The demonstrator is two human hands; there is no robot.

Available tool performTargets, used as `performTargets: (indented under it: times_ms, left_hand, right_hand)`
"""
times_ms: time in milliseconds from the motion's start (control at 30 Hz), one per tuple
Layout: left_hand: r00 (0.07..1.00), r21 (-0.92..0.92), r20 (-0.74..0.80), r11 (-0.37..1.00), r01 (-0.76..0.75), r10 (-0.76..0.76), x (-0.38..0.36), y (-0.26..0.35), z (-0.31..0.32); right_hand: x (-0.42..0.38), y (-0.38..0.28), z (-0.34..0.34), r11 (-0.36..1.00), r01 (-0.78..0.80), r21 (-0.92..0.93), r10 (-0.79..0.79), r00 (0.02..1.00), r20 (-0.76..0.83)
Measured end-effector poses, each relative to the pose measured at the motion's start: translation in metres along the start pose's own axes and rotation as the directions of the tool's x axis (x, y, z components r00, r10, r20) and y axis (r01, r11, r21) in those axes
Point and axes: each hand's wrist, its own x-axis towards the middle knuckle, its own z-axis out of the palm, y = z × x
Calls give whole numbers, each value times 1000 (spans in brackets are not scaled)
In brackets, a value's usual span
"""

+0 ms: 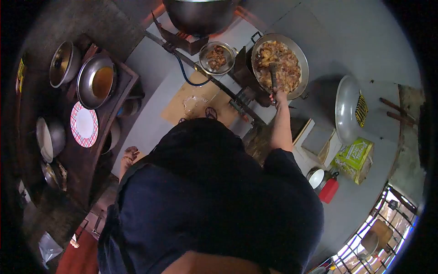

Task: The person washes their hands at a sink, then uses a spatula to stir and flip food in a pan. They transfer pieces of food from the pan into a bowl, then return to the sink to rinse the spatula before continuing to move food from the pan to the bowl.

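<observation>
My right hand [278, 97] is wrapped round the handle of a long cooking spatula [273, 76]. The spatula's far end rests among browned food pieces [285, 64] in a wide two-handled wok [304, 75], hiding its tip. My left hand [131, 154] hangs low at my left side, apart from the wooden table. Its fingers are loosely bent, and nothing shows in them. Left of the wok, a smaller metal bowl [217, 72] holds more browned pieces.
A large dark pot [200, 16] stands over a glowing burner. On the left, a wooden table [86, 178] carries a pan of brown liquid [86, 91], a checked-rim plate [74, 125] and metal bowls. To the right are a big metal lid [344, 112] and a green-yellow bag [353, 157].
</observation>
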Motion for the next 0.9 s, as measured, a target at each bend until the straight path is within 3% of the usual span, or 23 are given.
performTargets:
  times_ms: [67, 133, 233, 267, 300, 333, 667, 833, 900]
  left_hand:
    - [997, 39, 60, 998, -50, 47, 9, 3, -17]
    - [990, 161, 142, 987, -11, -12, 23, 1, -31]
    - [955, 305, 288, 952, -15, -77, 91, -67, -77]
    - [950, 312, 300, 950, -19, -80, 84, -59, -67]
    - [991, 128, 127, 991, 33, -50, 57, -42, -47]
    - [997, -69, -56, 996, 50, -54, 39, -29, -34]
    - [997, -25, 45, 997, -68, 69, -3, -14, -17]
    - [949, -142, 177, 961, -237, 260, -14, -4, 0]
    - [982, -84, 99, 984, -156, 164, -20, 0, 7]
  right_hand:
    - [-12, -5, 6, 997, -59, -52, 59, 998, -9]
    - [-31, -8, 11, 998, -62, 1, 62, 995, -77]
    - [-20, 2, 5, 996, -27, -87, 19, 996, -85]
    - [-20, 5, 3, 990, -16, -142, 6, 998, -68]
    - [-24, 4, 4, 1000, 2, -1, -2, 998, -70]
    - [-25, 4, 4, 1000, 2, 1, -2, 997, -80]
    - [-18, 4, 0, 997, -70, 31, 73, 993, -96]
    - [-23, -5, 4, 998, -46, -47, 41, 993, -108]
    - [-23, -12, 3, 998, -19, -61, 12, 994, -111]
